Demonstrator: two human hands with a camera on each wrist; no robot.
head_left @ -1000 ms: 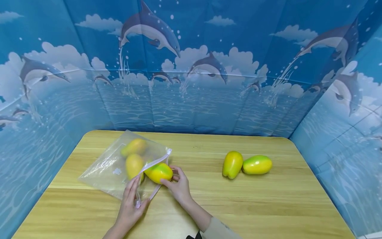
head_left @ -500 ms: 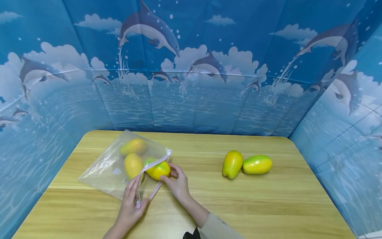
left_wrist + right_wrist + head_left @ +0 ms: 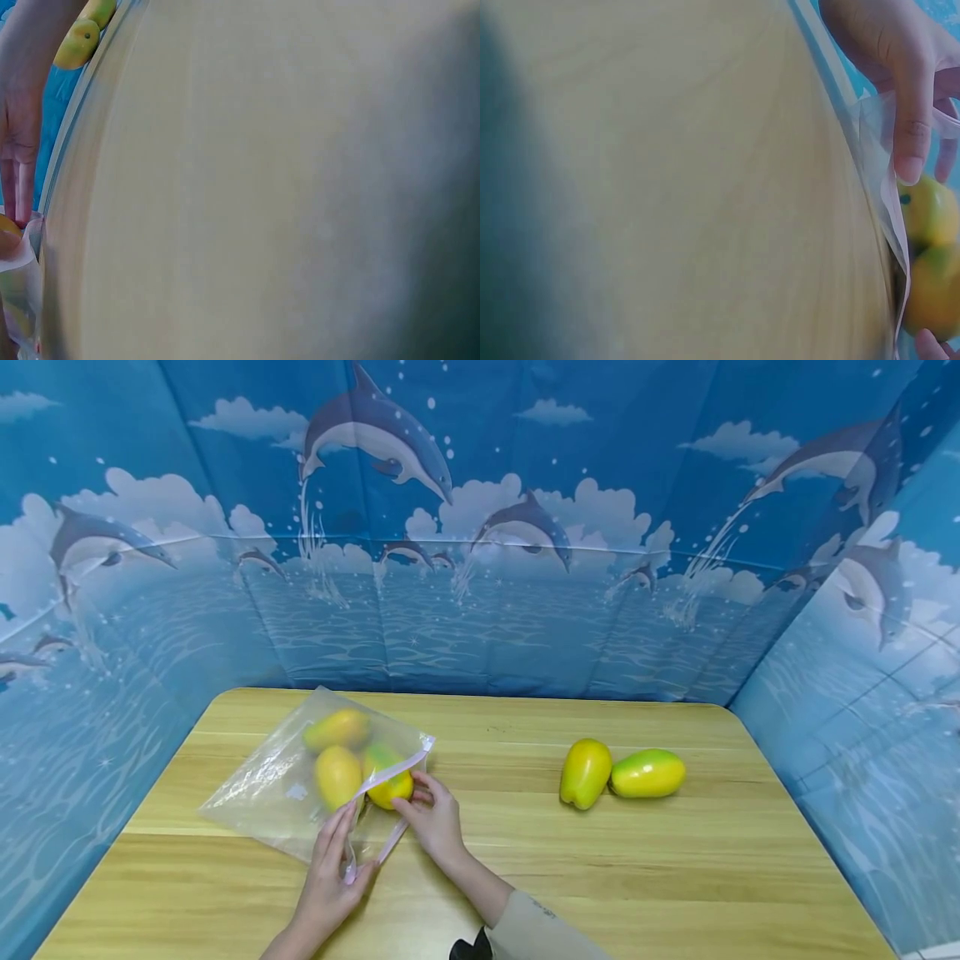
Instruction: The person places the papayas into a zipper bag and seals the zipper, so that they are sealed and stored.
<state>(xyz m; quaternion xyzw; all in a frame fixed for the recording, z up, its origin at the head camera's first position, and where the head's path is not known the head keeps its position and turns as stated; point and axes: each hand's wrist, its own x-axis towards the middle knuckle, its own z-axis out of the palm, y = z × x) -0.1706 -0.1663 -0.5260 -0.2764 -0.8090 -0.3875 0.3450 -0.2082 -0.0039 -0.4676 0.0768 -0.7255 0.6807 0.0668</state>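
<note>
A clear zip bag [image 3: 262, 802] lies flat on the left of the table, its mouth facing right. My left hand [image 3: 326, 885] holds the mouth apart at the near corner, thumb low and fingers at the upper edge. My right hand [image 3: 435, 827] holds the end of a yellow-green mango [image 3: 392, 791], most of which is under the bag's upper edge. Two more mangoes, one lower [image 3: 337, 777] and one farther back [image 3: 337, 729], lie inside. In the right wrist view, the left hand [image 3: 907, 82] is at the bag's edge beside the fruit.
On the right half of the wooden table [image 3: 510, 877], an upright-lying mango [image 3: 585, 772] and a sideways one [image 3: 647, 773] lie end to side. A blue dolphin-print curtain [image 3: 480, 610] surrounds the table's back and sides.
My right hand has moved left, pushing the mango from the bag's mouth deeper inside, against the other two. My left hand has stayed at the bag's edge.
</note>
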